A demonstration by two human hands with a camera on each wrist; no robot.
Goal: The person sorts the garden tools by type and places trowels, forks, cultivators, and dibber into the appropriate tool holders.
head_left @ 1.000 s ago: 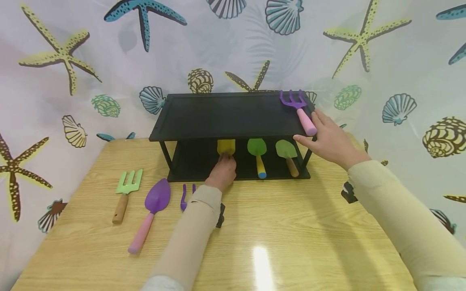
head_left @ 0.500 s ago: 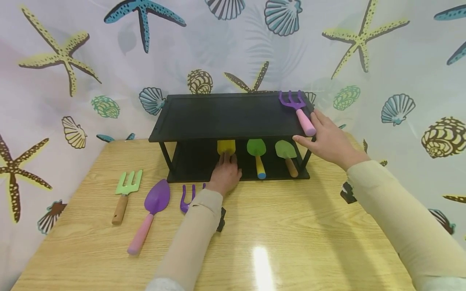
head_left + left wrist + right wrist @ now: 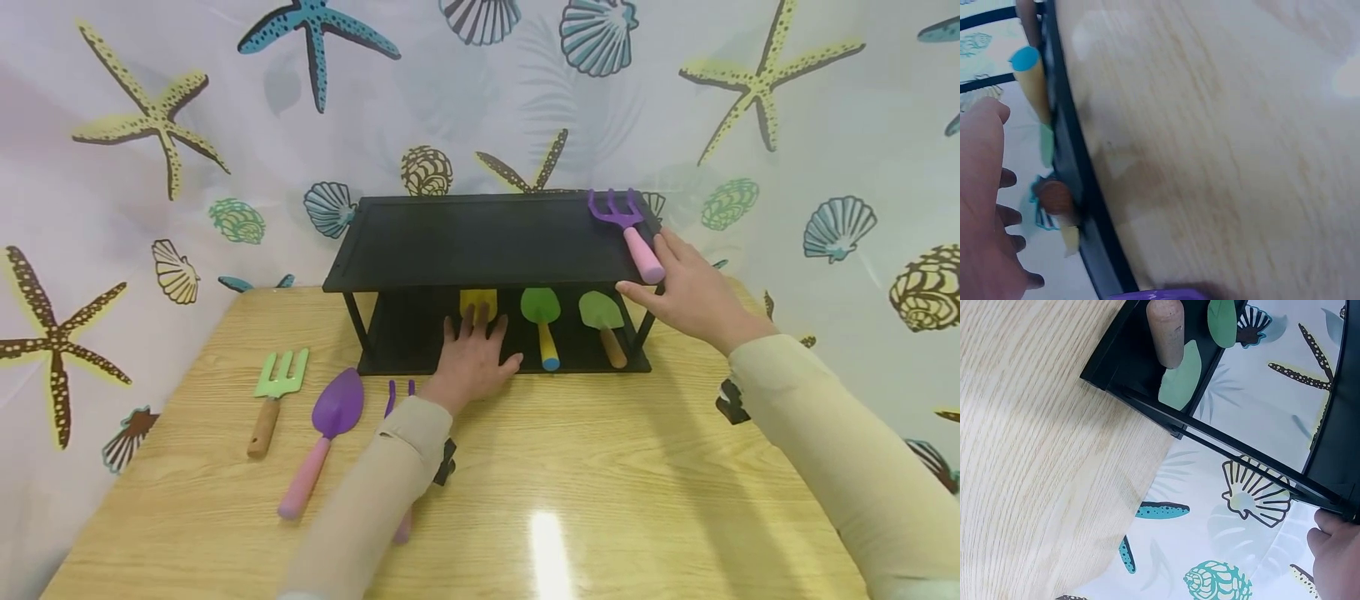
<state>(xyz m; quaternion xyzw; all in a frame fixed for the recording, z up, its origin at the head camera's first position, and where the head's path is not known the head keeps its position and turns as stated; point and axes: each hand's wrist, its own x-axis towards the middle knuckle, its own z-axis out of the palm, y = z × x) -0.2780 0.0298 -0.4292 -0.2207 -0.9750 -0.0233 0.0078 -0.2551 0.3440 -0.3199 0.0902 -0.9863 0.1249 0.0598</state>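
Observation:
My left hand (image 3: 472, 358) is at the front of the black two-tier rack (image 3: 480, 242), fingers straight and spread. It is over the handle end of a yellow-bladed trowel (image 3: 478, 298) on the lower tier. In the left wrist view a brown handle end (image 3: 1057, 199) sits apart from the fingertips. My right hand (image 3: 686, 287) rests against the rack's right front corner, thumb at the front edge, fingers along the side. Beside it, on the upper tier, lies a purple hand fork (image 3: 643, 255) with a pink handle. A green trowel (image 3: 541, 305) and a pale green trowel (image 3: 600, 310) lie on the lower tier.
Left of the rack, on the wooden table (image 3: 615, 492), lie a light green hand fork (image 3: 279, 386) and a purple trowel (image 3: 339, 404). A second purple fork (image 3: 405, 525) is mostly hidden by my left forearm. A patterned cloth (image 3: 480, 100) hangs behind.
My left hand has let go of the yellow trowel and drawn back slightly, its fingers spreading. The right hand stays at the rack's corner. The head view has shifted slightly.

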